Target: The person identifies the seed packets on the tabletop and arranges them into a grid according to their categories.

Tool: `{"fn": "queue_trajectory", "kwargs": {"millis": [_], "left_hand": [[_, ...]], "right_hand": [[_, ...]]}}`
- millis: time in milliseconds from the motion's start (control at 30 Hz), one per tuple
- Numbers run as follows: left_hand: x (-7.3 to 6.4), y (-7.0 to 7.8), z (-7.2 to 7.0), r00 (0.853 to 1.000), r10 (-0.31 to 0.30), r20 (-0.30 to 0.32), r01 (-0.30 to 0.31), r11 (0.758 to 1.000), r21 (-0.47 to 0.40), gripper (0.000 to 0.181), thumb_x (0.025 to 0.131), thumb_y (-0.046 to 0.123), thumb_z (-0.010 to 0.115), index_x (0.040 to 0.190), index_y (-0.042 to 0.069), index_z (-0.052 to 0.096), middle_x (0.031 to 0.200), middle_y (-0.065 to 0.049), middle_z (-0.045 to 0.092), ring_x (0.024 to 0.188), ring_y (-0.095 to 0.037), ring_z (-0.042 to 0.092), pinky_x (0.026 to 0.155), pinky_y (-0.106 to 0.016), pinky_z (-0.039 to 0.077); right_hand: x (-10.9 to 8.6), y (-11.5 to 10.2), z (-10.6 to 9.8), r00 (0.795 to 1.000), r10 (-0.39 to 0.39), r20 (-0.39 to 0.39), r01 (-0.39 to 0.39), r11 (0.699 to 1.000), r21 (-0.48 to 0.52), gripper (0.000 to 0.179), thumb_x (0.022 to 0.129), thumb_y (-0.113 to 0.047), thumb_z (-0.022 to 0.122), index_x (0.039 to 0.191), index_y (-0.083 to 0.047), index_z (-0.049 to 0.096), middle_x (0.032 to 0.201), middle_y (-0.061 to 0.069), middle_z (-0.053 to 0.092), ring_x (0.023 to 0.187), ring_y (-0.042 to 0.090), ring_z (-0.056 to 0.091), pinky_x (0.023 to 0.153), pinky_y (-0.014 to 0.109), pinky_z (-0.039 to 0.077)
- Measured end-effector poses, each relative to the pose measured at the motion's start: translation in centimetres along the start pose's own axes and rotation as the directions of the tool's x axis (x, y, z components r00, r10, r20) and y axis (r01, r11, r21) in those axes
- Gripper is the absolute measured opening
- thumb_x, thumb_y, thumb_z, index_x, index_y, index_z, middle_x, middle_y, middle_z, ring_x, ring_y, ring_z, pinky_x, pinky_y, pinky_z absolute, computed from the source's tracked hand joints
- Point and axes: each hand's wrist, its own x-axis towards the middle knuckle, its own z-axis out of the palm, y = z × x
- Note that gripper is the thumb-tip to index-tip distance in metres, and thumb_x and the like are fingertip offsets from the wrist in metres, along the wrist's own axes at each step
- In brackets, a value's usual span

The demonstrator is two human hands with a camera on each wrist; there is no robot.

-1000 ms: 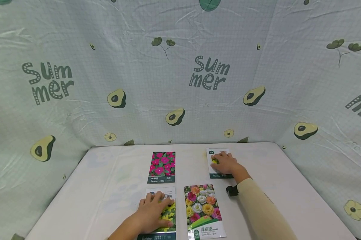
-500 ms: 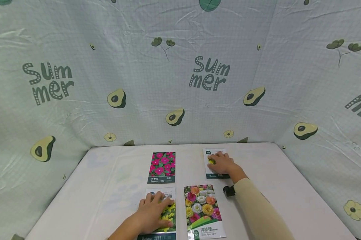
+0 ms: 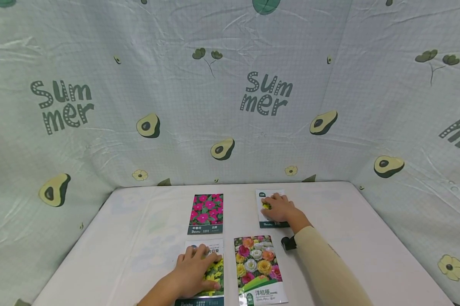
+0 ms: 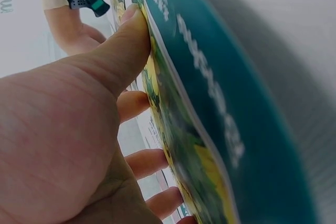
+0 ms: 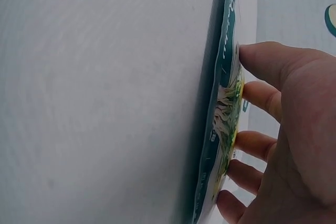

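Note:
My left hand [image 3: 193, 272] lies spread on a seed packet with yellow flowers [image 3: 214, 274] at the near centre. In the left wrist view its thumb and fingertips touch the face of this packet [image 4: 178, 103]. Farther back on the right, my right hand [image 3: 281, 208] presses its fingertips on a white seed packet with a green lower band [image 3: 274, 224], hiding much of its picture. From the right wrist view, the fingers [image 5: 257, 142] are spread over the face of that packet [image 5: 228, 108], which lies on the table.
A packet of pink flowers [image 3: 207, 212] lies at the back, left of the right hand's packet. One with mixed roselike blooms [image 3: 256, 265] lies in front, right of my left hand. All are on a white-covered table [image 3: 119, 238], with a printed curtain [image 3: 184, 97] behind.
My right hand and the white packet under it have slid a short way left, toward the pink-flower packet. The left hand and the other packets stay put.

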Motion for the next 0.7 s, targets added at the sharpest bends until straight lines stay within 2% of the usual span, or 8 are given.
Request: {"fn": "queue_trajectory", "kwargs": {"millis": [267, 700], "left_hand": [[-0.2, 0.2, -0.4, 1.000, -0.006, 0.000, 0.006, 1.000, 0.008, 0.067, 0.083, 0.059, 0.076, 0.141, 0.030, 0.058, 0.136, -0.007, 0.045, 0.118, -0.038, 0.041, 0.087, -0.059, 0.037], [-0.1, 0.2, -0.3, 1.000, -0.008, -0.001, 0.008, 1.000, 0.008, 0.067, 0.083, 0.060, 0.075, 0.140, 0.031, 0.058, 0.136, -0.007, 0.045, 0.118, -0.038, 0.041, 0.087, -0.060, 0.037]], "right_hand": [[0.0, -0.8, 0.0, 1.000, -0.005, 0.002, 0.005, 1.000, -0.005, 0.052, 0.104, -0.041, 0.056, 0.152, -0.020, 0.051, 0.157, 0.018, 0.040, 0.142, 0.045, 0.034, 0.113, 0.068, 0.029], [0.3, -1.4, 0.4, 1.000, -0.005, 0.004, 0.005, 1.000, -0.010, 0.055, 0.104, -0.043, 0.055, 0.154, -0.020, 0.049, 0.158, 0.018, 0.038, 0.144, 0.045, 0.032, 0.114, 0.066, 0.028]]}}
